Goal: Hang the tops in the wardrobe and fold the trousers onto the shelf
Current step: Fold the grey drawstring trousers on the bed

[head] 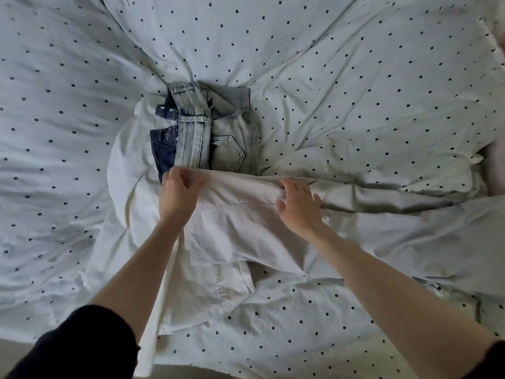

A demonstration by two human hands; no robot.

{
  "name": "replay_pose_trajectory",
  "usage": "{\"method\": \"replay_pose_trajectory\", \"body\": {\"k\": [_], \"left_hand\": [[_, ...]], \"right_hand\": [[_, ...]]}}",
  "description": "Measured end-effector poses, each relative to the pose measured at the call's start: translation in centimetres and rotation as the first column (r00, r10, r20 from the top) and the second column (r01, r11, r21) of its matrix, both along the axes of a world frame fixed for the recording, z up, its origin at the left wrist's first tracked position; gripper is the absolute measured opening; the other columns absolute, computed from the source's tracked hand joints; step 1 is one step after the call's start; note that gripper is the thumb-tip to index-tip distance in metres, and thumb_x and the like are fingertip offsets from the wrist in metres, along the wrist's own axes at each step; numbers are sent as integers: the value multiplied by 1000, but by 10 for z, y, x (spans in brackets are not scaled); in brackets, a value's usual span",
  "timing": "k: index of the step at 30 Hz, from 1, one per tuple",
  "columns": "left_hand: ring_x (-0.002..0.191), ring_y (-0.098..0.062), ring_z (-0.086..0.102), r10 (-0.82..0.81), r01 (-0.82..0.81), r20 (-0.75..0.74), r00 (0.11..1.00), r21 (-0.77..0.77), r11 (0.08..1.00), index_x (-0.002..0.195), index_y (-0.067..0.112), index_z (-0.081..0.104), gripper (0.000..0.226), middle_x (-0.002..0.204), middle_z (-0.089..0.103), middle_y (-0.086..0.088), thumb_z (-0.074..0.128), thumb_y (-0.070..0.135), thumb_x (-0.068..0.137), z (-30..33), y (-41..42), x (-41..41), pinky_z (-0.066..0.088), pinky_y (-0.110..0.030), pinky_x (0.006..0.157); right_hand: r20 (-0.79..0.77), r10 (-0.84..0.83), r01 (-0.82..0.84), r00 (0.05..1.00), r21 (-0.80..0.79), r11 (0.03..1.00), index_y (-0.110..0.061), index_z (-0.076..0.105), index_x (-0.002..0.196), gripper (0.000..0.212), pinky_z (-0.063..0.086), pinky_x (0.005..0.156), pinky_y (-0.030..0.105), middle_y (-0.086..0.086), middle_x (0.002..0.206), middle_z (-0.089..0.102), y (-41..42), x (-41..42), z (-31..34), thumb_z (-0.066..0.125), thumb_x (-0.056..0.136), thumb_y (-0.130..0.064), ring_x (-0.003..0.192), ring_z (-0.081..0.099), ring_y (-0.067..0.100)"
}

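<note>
Both bare forearms reach out from six o'clock toward the middle of the polka-dot duvet (355,77). The left hand (179,194) is curled, its fingers pinching the top edge of the white shirt (235,228) at about eleven o'clock of the garment. The right hand (299,207) lies palm down at one o'clock of it, its fingers curled over the same folded edge and its thumb tucked beneath. The shirt sags between the two hands and drapes back toward six o'clock. Just beyond the fingertips, at twelve o'clock, sit the folded pale jeans (218,132), with dark jeans (164,149) peeking out on their nine o'clock side.
</note>
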State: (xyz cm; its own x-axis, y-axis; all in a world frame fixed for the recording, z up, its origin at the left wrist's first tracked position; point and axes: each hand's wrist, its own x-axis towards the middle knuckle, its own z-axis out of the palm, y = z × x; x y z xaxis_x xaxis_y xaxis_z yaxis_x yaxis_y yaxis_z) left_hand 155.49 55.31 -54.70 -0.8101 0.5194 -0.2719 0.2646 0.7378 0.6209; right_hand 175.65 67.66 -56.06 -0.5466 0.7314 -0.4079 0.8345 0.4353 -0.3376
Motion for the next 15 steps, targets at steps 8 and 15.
{"method": "replay_pose_trajectory", "body": {"k": [8, 15], "left_hand": [[118, -29, 38, 38, -38, 3, 999, -137, 990, 119, 6, 58, 48, 124, 53, -13, 67, 35, 82, -20, -48, 43, 23, -26, 94], [113, -34, 41, 19, -16, 19, 1000, -164, 986, 92, 4, 61, 27, 119, 54, -15, 65, 30, 85, -21, -45, 40, 25, -43, 105]], "right_hand": [[165, 200, -206, 966, 22, 978, -17, 58, 118, 30, 25, 103, 48, 5, 126, 50, 10, -18, -19, 49, 91, -26, 124, 38, 25], [-180, 50, -13, 982, 200, 980, -6, 60, 98, 16, 29, 82, 37, 14, 92, 67, 11, -32, -1, 48, 90, -14, 86, 58, 33]]}}
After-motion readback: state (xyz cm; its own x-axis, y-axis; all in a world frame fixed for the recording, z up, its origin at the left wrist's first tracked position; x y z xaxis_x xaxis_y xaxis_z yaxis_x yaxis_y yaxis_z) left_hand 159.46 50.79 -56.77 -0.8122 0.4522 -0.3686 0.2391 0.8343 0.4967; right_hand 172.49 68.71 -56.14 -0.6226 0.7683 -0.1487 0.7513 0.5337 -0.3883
